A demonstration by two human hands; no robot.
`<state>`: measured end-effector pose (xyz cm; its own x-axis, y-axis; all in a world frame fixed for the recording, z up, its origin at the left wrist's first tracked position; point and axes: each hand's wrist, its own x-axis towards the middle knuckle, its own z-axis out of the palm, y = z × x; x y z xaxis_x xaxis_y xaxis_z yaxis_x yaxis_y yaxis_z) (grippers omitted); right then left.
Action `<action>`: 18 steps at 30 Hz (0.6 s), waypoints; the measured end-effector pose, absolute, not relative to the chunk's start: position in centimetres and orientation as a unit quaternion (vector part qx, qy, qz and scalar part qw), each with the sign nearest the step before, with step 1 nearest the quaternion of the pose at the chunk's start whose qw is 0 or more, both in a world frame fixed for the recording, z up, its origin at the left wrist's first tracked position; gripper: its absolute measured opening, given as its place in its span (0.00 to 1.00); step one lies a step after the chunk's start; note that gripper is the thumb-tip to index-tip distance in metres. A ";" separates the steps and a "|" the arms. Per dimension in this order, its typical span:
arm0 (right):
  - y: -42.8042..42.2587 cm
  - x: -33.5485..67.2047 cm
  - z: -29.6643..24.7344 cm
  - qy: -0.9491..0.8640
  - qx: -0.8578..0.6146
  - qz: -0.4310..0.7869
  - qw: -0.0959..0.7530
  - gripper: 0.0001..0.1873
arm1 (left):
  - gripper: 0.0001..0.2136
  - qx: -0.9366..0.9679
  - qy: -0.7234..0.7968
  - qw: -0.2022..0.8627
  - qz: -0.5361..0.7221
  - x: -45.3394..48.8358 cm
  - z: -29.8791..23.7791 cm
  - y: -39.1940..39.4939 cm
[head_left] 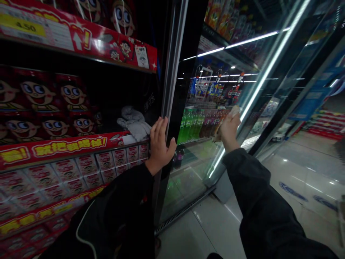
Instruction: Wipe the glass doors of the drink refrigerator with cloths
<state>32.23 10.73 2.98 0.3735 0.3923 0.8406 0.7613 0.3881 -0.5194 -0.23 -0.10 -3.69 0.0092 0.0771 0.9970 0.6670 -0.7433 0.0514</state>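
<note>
My left hand [161,145] rests with its fingers spread against the upright metal edge [172,54] between the snack shelf and the drinks cooler. Right beside its fingertips, a crumpled grey cloth [136,124] lies on the end of the shelf. A pale wiping cloth [235,110] is bunched in my right hand [231,130], which presses up against the glass door [205,162] of the cooler. Most of this cloth is hidden by the fingers. Behind the glass stand green drink bottles [190,124] and darker ones.
On the left, shelves carry red cartoon-face packs [71,93] and small drink cartons [88,165], with a red price strip [94,43] above. A bright light strip [272,64] crosses the glass on the right. Shiny floor tiles [291,165] reach toward distant red shelves [326,124].
</note>
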 end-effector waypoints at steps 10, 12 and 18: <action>1.7 15.6 6.9 -0.670 -0.339 -0.301 0.588 0.32 | 0.39 -0.666 -0.272 0.245 -0.649 -0.2 -3.9 0.3; 0.2 13.9 6.8 -0.684 -0.305 -0.340 0.569 0.29 | 0.38 -0.668 -0.270 0.253 -0.646 -0.3 -4.0 0.5; 2.3 16.2 5.2 -0.735 -0.245 -0.371 0.513 0.27 | 0.39 -0.666 -0.281 0.264 -0.638 -0.3 -4.2 0.5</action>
